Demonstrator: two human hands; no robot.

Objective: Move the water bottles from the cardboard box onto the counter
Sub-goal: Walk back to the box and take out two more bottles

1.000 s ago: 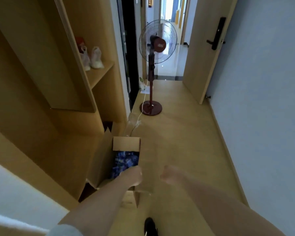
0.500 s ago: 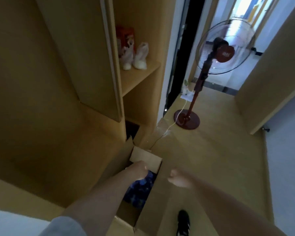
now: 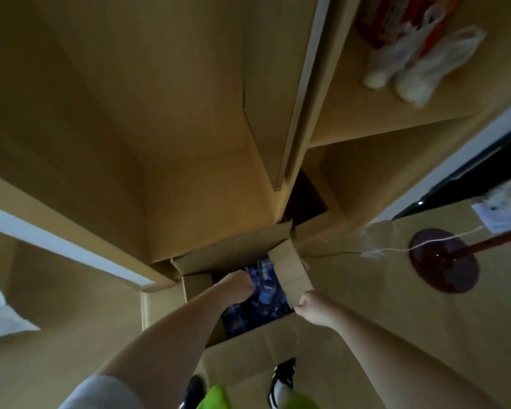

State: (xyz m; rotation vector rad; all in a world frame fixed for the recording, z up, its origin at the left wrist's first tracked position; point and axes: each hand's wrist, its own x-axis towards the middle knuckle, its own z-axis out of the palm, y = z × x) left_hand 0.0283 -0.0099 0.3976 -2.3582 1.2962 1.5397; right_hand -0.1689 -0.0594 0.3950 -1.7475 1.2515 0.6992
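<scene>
On the floor against the cabinet, the cardboard box (image 3: 242, 346) stands open, water bottles (image 3: 263, 293) inside. Left hand (image 3: 235, 283) reaches in, grip hidden; right hand (image 3: 314, 309) pinches the flap (image 3: 289, 276) edge.

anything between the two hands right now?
Head view: the blue-wrapped water bottles in the open cardboard box lie between left hand and right hand.

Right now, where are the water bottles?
In the head view, the water bottles sit inside the open cardboard box on the floor, low centre, between the two hands, left of the fan base.
</scene>
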